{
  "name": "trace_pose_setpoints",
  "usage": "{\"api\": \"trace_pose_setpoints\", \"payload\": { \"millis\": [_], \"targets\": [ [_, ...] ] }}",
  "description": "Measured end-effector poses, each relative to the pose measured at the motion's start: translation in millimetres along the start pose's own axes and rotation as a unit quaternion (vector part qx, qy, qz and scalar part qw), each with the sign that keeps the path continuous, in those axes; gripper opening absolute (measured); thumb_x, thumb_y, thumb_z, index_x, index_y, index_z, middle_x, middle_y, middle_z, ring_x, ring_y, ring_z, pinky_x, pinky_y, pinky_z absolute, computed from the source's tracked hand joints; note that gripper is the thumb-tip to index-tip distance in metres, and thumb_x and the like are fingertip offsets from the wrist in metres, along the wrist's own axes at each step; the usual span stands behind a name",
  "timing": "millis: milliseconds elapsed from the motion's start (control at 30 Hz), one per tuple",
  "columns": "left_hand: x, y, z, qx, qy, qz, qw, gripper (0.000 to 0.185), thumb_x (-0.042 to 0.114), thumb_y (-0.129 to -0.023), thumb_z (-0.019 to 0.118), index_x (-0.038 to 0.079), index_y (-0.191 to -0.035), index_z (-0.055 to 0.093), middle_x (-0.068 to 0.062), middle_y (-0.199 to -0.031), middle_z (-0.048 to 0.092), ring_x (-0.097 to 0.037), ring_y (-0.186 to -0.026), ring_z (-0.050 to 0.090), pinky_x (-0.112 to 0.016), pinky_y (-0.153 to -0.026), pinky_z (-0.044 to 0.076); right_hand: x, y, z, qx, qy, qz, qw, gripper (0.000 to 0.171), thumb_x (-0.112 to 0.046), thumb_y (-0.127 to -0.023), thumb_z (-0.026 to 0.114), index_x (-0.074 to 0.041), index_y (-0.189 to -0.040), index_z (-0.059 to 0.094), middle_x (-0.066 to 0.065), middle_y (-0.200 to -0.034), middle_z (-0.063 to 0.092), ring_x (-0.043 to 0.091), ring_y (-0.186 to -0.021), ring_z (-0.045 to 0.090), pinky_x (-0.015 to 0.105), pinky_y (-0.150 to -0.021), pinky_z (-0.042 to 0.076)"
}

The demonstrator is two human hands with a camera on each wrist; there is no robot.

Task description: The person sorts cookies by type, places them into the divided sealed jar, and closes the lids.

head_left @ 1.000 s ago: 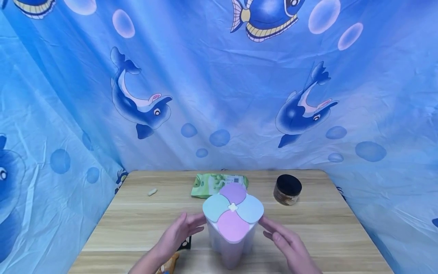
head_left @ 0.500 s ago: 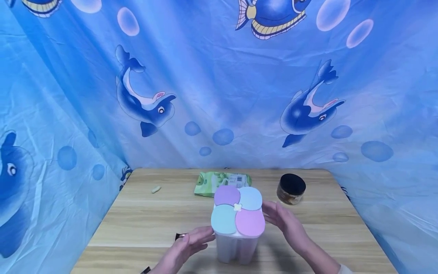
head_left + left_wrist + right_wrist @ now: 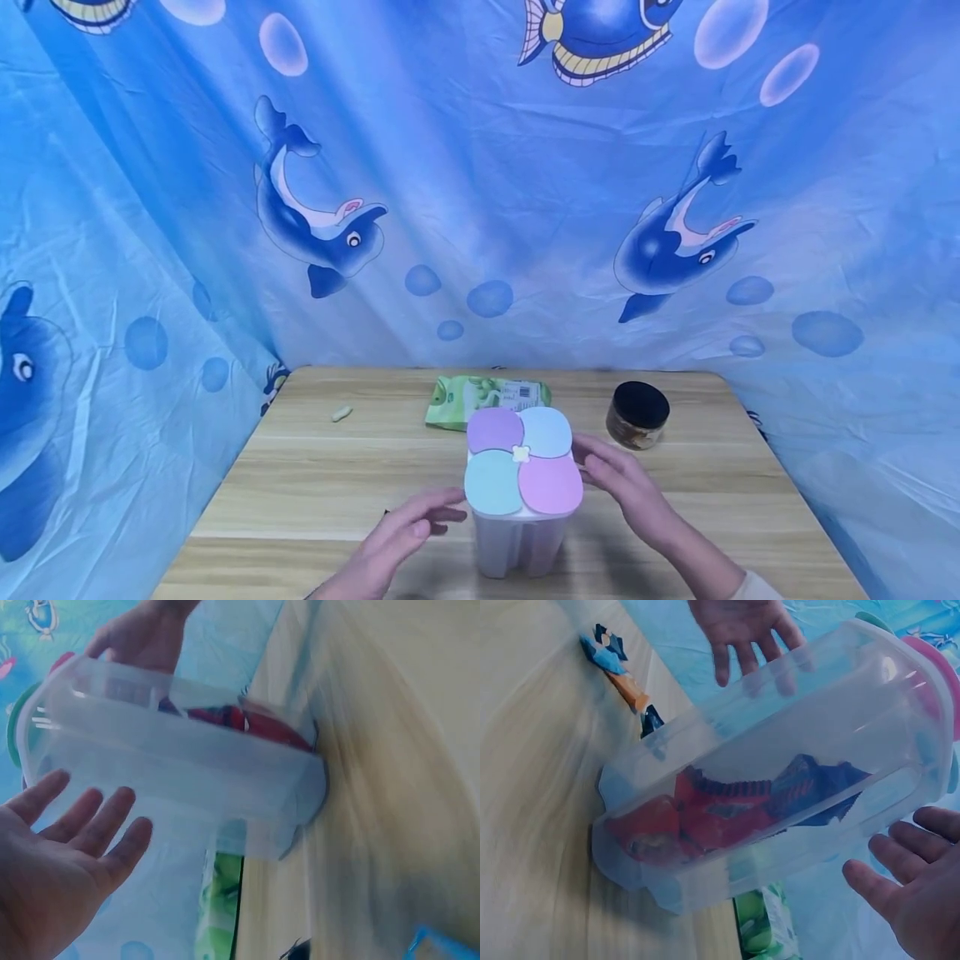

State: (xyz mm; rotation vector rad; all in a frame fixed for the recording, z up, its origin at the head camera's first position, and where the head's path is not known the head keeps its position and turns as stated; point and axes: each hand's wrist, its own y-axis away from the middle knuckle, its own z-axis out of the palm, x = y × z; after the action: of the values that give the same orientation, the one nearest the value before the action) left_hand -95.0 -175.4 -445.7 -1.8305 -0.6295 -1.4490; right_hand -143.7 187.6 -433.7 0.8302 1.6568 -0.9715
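- Your left hand (image 3: 405,533) has its fingers straight and loosely spread, holding nothing; the left wrist view shows a sliver of air between the fingertips (image 3: 112,817) and the wall of the clear plastic four-lobed container with pastel petal lids (image 3: 522,500).
- Your right hand (image 3: 622,487) mirrors it, fingers straight and relaxed at the container's far-right side; whether they touch the wall cannot be told.
- The container stands upright, long axis vertical, directly between your palms near the front middle of the light wooden table (image 3: 300,483). Both hands sit about equally close.
- The right wrist view shows red and dark blue pieces (image 3: 727,810) at its bottom.
- Behind it lies a green snack packet (image 3: 465,400); a black-lidded round jar (image 3: 637,414) stands back right.
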Motion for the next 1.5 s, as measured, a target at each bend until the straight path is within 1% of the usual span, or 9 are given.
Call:
{"api": "trace_pose_setpoints", "payload": {
  "millis": [167, 300, 433, 500, 700, 900, 1233, 1367, 1500],
  "targets": [
    [-0.7, -13.5, -6.4, 0.068, -0.100, 0.005, 0.9926, 0.060, 0.006, -0.103, 0.051, 0.016, -0.159, 0.033, -0.006, -0.162, 0.039, -0.030, -0.141, 0.049, -0.033, -0.108, 0.046, -4.8, 0.9, -4.0, -0.022, 0.053, -0.056, 0.997, 0.052, -0.003, -0.103, 0.054, -0.002, -0.154, 0.040, 0.023, -0.153, 0.047, 0.006, -0.136, 0.051, 0.030, -0.104, 0.052],
    [7.2, -29.4, -12.3, 0.073, -0.143, 0.021, 0.9868, 0.074, 0.012, -0.098, 0.065, 0.023, -0.161, 0.028, -0.004, -0.164, 0.035, -0.030, -0.144, 0.046, -0.038, -0.110, 0.045, -13.3, -0.9, -9.0, -0.032, 0.102, -0.104, 0.989, 0.069, -0.001, -0.096, 0.067, -0.011, -0.157, 0.037, 0.009, -0.157, 0.044, 0.011, -0.142, 0.047, 0.038, -0.106, 0.051],
    [16.1, -45.1, -16.2, 0.070, -0.179, 0.050, 0.9801, 0.088, 0.020, -0.092, 0.076, 0.021, -0.163, 0.025, -0.008, -0.164, 0.032, -0.027, -0.144, 0.045, -0.043, -0.116, 0.040, -21.6, -4.2, -13.3, -0.033, 0.141, -0.138, 0.980, 0.080, -0.002, -0.088, 0.076, -0.010, -0.158, 0.037, 0.006, -0.158, 0.042, 0.018, -0.145, 0.044, 0.038, -0.109, 0.049],
    [19.3, -50.7, -16.9, 0.071, -0.188, 0.047, 0.9784, 0.092, 0.022, -0.089, 0.079, 0.023, -0.163, 0.024, -0.006, -0.164, 0.030, -0.023, -0.143, 0.046, -0.043, -0.116, 0.039, -25.3, -5.8, -14.3, -0.031, 0.159, -0.148, 0.976, 0.084, -0.004, -0.085, 0.080, -0.012, -0.158, 0.038, 0.006, -0.159, 0.042, 0.019, -0.145, 0.042, 0.038, -0.109, 0.048],
    [23.7, -59.0, -16.0, 0.070, -0.194, 0.038, 0.9778, 0.093, 0.021, -0.085, 0.082, 0.024, -0.161, 0.029, 0.001, -0.160, 0.038, -0.020, -0.141, 0.048, -0.045, -0.115, 0.041, -36.7, -10.1, -14.4, -0.032, 0.206, -0.150, 0.966, 0.092, -0.015, -0.080, 0.088, -0.020, -0.158, 0.039, 0.001, -0.160, 0.042, 0.018, -0.147, 0.041, 0.040, -0.109, 0.049],
    [22.7, -61.3, -17.1, 0.059, -0.207, 0.051, 0.9752, 0.093, 0.022, -0.083, 0.084, 0.016, -0.160, 0.032, 0.001, -0.153, 0.044, -0.021, -0.138, 0.049, -0.049, -0.113, 0.042, -40.2, -13.6, -14.3, -0.048, 0.230, -0.156, 0.959, 0.094, -0.026, -0.078, 0.090, -0.016, -0.157, 0.041, 0.002, -0.158, 0.043, 0.019, -0.144, 0.044, 0.036, -0.110, 0.047],
    [30.2, -65.1, -16.9, 0.056, -0.194, 0.013, 0.9794, 0.093, 0.023, -0.082, 0.085, 0.019, -0.160, 0.033, 0.005, -0.155, 0.042, -0.019, -0.139, 0.048, -0.052, -0.114, 0.041, -40.4, -17.0, -17.5, -0.059, 0.226, -0.111, 0.966, 0.093, -0.029, -0.076, 0.092, -0.015, -0.155, 0.045, 0.004, -0.158, 0.041, 0.020, -0.142, 0.046, 0.040, -0.111, 0.047],
    [35.5, -63.1, -16.9, 0.068, -0.225, -0.010, 0.9719, 0.088, 0.032, -0.081, 0.087, 0.026, -0.156, 0.040, 0.011, -0.157, 0.039, -0.017, -0.143, 0.042, -0.054, -0.114, 0.040, -42.0, -17.8, -18.4, -0.066, 0.215, -0.110, 0.968, 0.092, -0.026, -0.075, 0.092, -0.014, -0.154, 0.046, 0.004, -0.158, 0.041, 0.021, -0.142, 0.046, 0.039, -0.112, 0.046],
    [42.1, -57.9, -17.4, 0.071, -0.284, 0.004, 0.9562, 0.080, 0.041, -0.081, 0.087, 0.033, -0.150, 0.048, 0.010, -0.160, 0.036, -0.021, -0.148, 0.038, -0.062, -0.110, 0.040, -43.5, -17.8, -17.7, -0.073, 0.207, -0.109, 0.969, 0.091, -0.024, -0.075, 0.092, -0.013, -0.153, 0.047, 0.001, -0.159, 0.040, 0.020, -0.144, 0.044, 0.038, -0.114, 0.044]
  ]
}}
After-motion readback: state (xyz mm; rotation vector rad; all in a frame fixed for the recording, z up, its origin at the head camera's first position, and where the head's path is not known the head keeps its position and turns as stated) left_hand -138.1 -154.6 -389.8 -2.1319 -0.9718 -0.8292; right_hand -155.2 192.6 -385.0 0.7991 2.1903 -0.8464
